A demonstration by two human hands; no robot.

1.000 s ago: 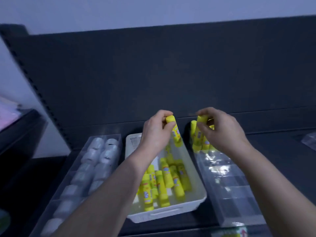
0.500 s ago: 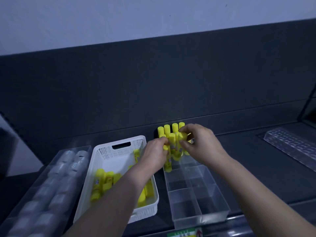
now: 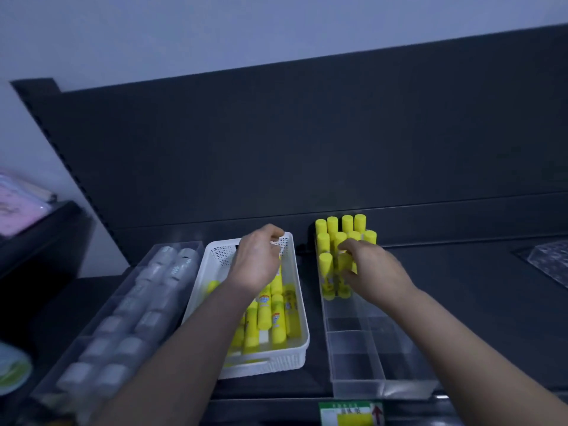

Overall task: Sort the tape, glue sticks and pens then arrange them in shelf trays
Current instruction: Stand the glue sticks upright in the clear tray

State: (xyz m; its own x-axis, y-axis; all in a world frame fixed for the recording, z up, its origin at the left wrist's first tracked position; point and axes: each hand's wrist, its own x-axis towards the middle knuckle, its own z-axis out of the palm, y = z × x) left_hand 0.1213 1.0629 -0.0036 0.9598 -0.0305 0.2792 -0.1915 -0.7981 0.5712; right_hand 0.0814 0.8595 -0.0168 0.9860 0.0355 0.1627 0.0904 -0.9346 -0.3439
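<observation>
A: So, how far along does the sorting look?

B: Partway, I'd say. The tape rolls (image 3: 181, 265) fill a long clear tray (image 3: 196, 245) at the shelf's (image 3: 461, 287) left end. About ten upright glue sticks (image 3: 333, 224) stand packed in the far end of the divided tray (image 3: 353, 379); its near compartments hold nothing.

A: And what's left?

B: A good heap of loose glue sticks (image 3: 278, 321) lying in the white basket (image 3: 302, 318), between the two trays. I see no pens anywhere.

A: Where are the hands?

B: The left hand (image 3: 255, 262) hovers over the basket's far end, fingers curled; I cannot tell whether it holds anything. The right hand (image 3: 375, 272) is in the divided tray, fingers wrapped round one of the nearest standing sticks.
</observation>
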